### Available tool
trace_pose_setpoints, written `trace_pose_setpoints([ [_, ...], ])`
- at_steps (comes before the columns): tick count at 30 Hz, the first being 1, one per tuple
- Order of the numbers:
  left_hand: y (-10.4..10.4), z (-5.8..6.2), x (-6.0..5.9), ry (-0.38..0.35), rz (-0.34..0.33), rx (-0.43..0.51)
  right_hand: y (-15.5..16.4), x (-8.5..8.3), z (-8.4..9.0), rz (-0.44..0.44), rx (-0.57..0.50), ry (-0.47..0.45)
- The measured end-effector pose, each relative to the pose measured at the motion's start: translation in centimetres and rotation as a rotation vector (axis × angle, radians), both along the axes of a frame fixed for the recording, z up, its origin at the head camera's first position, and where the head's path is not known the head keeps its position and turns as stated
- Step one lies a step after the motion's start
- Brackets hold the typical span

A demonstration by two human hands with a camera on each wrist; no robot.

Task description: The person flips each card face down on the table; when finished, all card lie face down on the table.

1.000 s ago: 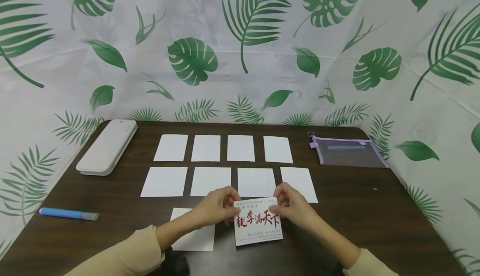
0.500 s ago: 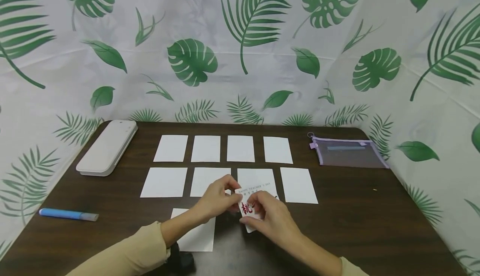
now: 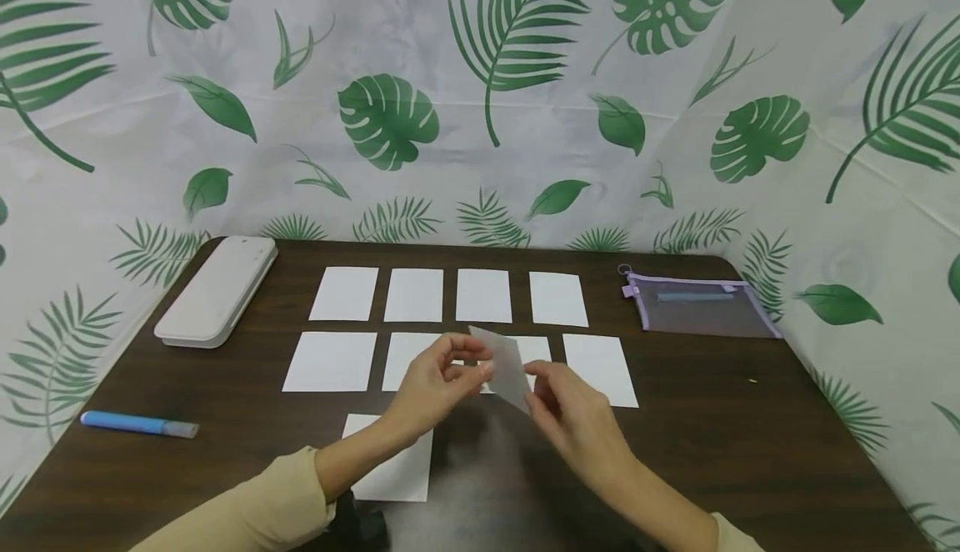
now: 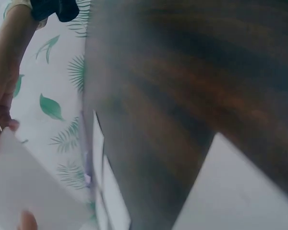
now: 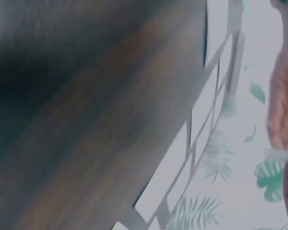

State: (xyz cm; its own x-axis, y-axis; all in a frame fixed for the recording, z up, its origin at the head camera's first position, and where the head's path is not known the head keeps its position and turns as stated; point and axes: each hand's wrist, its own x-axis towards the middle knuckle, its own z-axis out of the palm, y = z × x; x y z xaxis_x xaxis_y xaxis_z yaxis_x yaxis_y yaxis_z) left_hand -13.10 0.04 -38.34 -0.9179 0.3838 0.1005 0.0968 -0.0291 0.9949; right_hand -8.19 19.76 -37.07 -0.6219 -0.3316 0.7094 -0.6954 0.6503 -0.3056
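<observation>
Dark table (image 3: 750,435), leaf-print backdrop (image 3: 525,77).
I count nine flat cards (image 3: 343,293); left hand (image 3: 431,385) and right hand (image 3: 573,419) pinch a tenth card (image 3: 507,368).

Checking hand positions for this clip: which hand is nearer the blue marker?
Left. The left hand is at table centre, on the blue marker's side; the right hand lies farther right.

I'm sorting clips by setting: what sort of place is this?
Probably a staged tabletop set for card or craft work: a dark brown wooden table, a white leaf-print fabric backdrop, rows of blank white cards.
</observation>
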Motion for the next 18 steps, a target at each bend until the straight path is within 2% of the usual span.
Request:
trace_pose_setpoints([
  [4,-0.3,-0.9,-0.5,-0.024,0.162,-0.058,0.9,-0.5,0.3,-0.031,-0.196,-0.15],
  [6,-0.4,-1.3,-0.7,-0.042,0.206,-0.076,1.2,-0.6,0.1,-0.028,-0.303,-0.254],
  [11,-0.7,-2.0,-0.7,-0.076,0.203,-0.109,1.9,-1.0,-0.6,-0.043,-0.49,-0.496],
  [14,-0.8,-2.2,-0.5,-0.074,0.189,-0.129,2.4,-1.3,-1.1,-0.073,-0.523,-0.587],
  [18,-1.0,-2.5,-0.2,-0.035,0.16,-0.189,3.0,-1.4,-1.8,-0.122,-0.505,-0.679],
])
